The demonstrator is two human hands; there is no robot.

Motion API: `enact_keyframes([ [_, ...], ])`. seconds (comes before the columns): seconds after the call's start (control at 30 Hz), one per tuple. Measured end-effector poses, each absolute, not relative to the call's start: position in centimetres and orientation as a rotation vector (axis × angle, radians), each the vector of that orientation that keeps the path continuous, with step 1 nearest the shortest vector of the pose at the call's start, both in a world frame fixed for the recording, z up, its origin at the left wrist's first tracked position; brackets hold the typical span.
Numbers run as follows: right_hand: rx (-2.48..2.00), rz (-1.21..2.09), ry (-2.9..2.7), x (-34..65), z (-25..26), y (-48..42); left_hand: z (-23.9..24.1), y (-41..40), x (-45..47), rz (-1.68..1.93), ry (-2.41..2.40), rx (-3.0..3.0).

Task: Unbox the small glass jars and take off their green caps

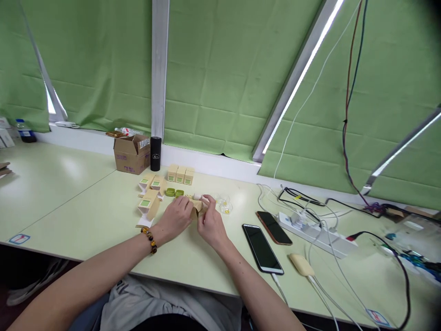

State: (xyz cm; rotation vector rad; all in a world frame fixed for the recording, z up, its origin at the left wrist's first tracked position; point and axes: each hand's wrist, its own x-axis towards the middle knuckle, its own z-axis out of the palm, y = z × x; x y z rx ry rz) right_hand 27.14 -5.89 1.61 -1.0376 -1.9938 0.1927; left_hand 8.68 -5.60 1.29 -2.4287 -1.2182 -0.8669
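My left hand point(176, 216) and my right hand point(210, 223) meet over a small tan carton point(197, 208) on the pale green table point(86, 202). Both hands have their fingers curled on the carton; my right thumb and forefinger pinch at its top flap. A bead bracelet point(150, 240) circles my left wrist. Left of my hands lie open tan cartons with green labels point(149, 202). Three closed cartons point(180, 174) stand in a row behind. Two small green lids point(174, 192) and clear little jars point(223, 204) sit just beyond my fingers.
A brown cardboard box point(132, 153) and a black cylinder point(155, 154) stand by the window sill. Two phones point(267, 239) lie to my right, with a beige mouse point(301, 265), a white power strip point(317, 234) and tangled cables point(344, 207). Green blinds cover the windows.
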Motion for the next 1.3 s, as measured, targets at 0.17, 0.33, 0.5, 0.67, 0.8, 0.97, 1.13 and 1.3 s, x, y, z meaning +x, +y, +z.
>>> enact_keyframes([
  [0.17,-0.983,0.196,-1.847,27.7,1.5,-5.3,1.6,-5.5,8.6,-1.081,-1.243,-2.564],
  [0.33,-0.980,0.193,-1.702,28.2,1.8,-4.5,1.9,-6.0,8.5,-1.274,-1.279,-2.692],
  [0.5,-1.110,0.167,-1.669,29.0,2.3,-3.9,1.9,-6.3,8.5,-1.095,-1.308,-2.807],
  [0.67,-1.086,-0.064,-1.757,29.7,2.3,-3.2,2.0,-6.3,8.5,-1.006,-1.418,-2.784],
  [0.8,-0.884,-0.185,-1.992,29.7,2.3,-3.0,1.7,-6.0,8.5,-1.055,-1.371,-2.799],
  [0.97,-0.840,-0.214,-2.109,29.4,2.5,-3.9,1.3,-5.8,8.4,-1.099,-1.344,-2.807],
  [1.13,-0.929,-0.213,-1.967,29.3,2.5,-4.4,1.2,-5.8,8.5,-1.096,-1.287,-2.776],
  [1.3,-0.940,-0.191,-1.886,29.3,2.4,-4.0,1.4,-6.1,8.4,-1.074,-1.224,-2.707],
])
